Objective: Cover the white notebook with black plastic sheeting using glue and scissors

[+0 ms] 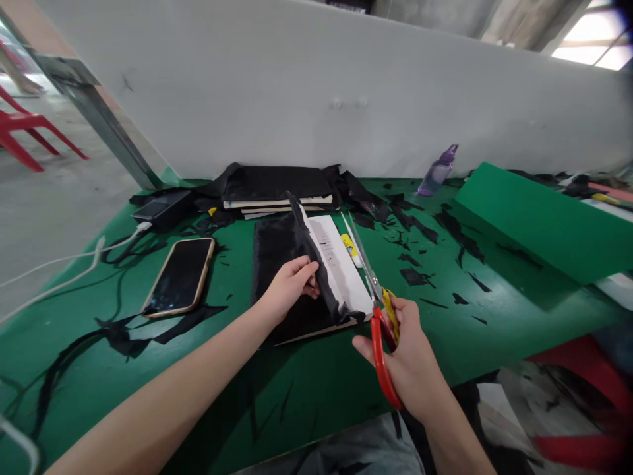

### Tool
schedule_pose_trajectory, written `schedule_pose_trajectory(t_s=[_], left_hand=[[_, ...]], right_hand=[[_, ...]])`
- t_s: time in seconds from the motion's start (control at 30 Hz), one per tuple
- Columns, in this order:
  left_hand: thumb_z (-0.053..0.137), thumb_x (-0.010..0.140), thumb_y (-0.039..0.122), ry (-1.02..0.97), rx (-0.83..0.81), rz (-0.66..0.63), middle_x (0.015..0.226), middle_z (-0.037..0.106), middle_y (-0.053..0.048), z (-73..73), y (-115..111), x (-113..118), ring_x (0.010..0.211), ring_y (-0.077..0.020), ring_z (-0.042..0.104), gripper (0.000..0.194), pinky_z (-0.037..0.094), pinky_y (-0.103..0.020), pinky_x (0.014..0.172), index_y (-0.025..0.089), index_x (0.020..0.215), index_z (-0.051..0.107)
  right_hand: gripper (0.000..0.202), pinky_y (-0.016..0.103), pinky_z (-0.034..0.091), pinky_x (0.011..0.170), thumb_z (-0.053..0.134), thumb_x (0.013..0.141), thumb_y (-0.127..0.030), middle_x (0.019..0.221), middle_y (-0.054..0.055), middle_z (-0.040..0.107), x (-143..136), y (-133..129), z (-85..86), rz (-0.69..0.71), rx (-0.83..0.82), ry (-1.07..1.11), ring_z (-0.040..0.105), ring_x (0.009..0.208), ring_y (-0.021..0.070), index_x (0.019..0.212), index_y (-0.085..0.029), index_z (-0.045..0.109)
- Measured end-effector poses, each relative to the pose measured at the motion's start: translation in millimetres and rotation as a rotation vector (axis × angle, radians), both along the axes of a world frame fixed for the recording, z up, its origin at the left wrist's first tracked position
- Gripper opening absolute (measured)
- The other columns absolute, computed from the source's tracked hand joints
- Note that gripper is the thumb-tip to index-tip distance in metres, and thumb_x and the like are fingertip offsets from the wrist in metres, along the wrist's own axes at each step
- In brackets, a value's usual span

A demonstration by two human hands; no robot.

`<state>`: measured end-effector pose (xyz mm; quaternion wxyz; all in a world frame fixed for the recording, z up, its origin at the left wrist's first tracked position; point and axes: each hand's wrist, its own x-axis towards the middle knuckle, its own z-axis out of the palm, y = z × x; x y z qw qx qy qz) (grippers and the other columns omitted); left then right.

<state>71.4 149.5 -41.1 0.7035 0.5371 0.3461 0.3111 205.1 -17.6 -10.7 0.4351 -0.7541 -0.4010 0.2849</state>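
Observation:
My left hand (pixel 295 280) pinches the edge of a black fabric cover (pixel 324 280) and holds it lifted off a book. Under the raised flap, a white printed page (pixel 341 264) of the book shows. In my right hand (pixel 410 356) is a pair of scissors (pixel 380 310) with red and yellow handles. Their blades point away from me, slightly apart, just right of the page. Beside the blades lies a yellow glue stick (pixel 350 249), partly hidden by them. The black left half (pixel 274 264) of the book rests flat on the green table.
A phone (pixel 180 276) and a black box with a white cable (pixel 163 206) lie left. Behind the book is a stack of black-covered books (pixel 277 183). Black scraps (pixel 415 276) litter the right side, near a purple bottle (pixel 438 173) and a green board (pixel 548 218).

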Motion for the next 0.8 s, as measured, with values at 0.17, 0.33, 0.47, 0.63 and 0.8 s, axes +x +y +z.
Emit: schedule_pose_trajectory(t_s=[0.17, 0.33, 0.47, 0.63, 0.8], left_hand=[[0.053, 0.081, 0.029, -0.006, -0.010, 0.000, 0.062, 0.056, 0.000, 1.7, -0.9, -0.2, 0.049, -0.0094, 0.055, 0.016, 0.046, -0.022, 0.048, 0.016, 0.072, 0.053], [0.053, 0.081, 0.028, -0.012, -0.015, -0.004, 0.059, 0.054, 0.001, 1.2, -0.6, 0.5, 0.048, -0.0095, 0.055, 0.016, 0.047, -0.022, 0.048, 0.016, 0.071, 0.050], [0.052, 0.081, 0.026, -0.006, -0.017, -0.005, 0.058, 0.052, 0.002, 1.6, -0.5, 1.1, 0.047, -0.0095, 0.055, 0.016, 0.047, -0.022, 0.047, 0.016, 0.069, 0.050], [0.052, 0.082, 0.027, -0.002, -0.014, -0.015, 0.059, 0.054, 0.001, 2.9, -1.1, 1.0, 0.048, -0.0094, 0.055, 0.017, 0.047, -0.022, 0.048, 0.015, 0.070, 0.052], [0.050, 0.081, 0.024, -0.008, -0.009, -0.031, 0.060, 0.055, 0.000, 2.8, -0.9, 0.2, 0.050, -0.0098, 0.056, 0.014, 0.047, -0.022, 0.049, 0.014, 0.074, 0.055]], right_hand=[[0.043, 0.032, 0.051, 0.066, 0.059, 0.076, -0.038, 0.090, 0.007, 0.062, 0.0, -2.7, 0.1, 0.039, 0.023, -0.019, 0.063, 0.078, 0.0200, 0.110, -0.021, 0.039], [0.042, 0.033, 0.048, 0.059, 0.053, 0.079, -0.050, 0.081, 0.005, 0.060, 0.4, -3.6, -2.0, 0.081, -0.119, -0.228, 0.061, 0.069, 0.0206, 0.108, -0.021, 0.042], [0.042, 0.033, 0.043, 0.054, 0.048, 0.080, -0.054, 0.076, 0.004, 0.060, -2.2, -3.5, -0.7, 0.124, -0.270, -0.388, 0.060, 0.064, 0.0215, 0.106, -0.021, 0.041], [0.033, 0.030, 0.035, 0.050, 0.043, 0.083, -0.050, 0.068, 0.001, 0.058, -7.4, -2.7, 1.0, 0.178, -0.313, -0.501, 0.056, 0.056, 0.0200, 0.099, -0.021, 0.040], [0.028, 0.028, 0.032, 0.049, 0.043, 0.084, -0.045, 0.068, 0.000, 0.057, -12.4, -1.7, -0.8, 0.192, -0.322, -0.527, 0.056, 0.055, 0.0185, 0.098, -0.022, 0.038]])
